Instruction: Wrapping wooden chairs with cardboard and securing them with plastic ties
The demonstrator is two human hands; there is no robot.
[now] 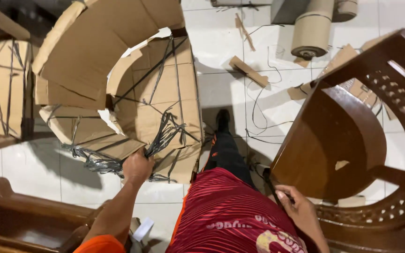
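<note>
Black strapping (162, 136) is lying in a tangled bunch across the cardboard-wrapped bundle (160, 98) on the white tiled floor (221, 51). The left hand (138, 167) is closing its grip fully around that bunch at the bundle's near edge. The right hand (296, 206) is pinching a thin black strand by the seat of the dark wooden chair (333, 140), its grip nearly closed. A cardboard roll (311, 30) is lying well apart.

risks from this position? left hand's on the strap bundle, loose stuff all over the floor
1. Left hand grips the grey strap bundle on the cardboard-wrapped piece; a hard pull could tip it.
2. Loose straps on the tiled floor lie near the foot: possible trip.
</note>
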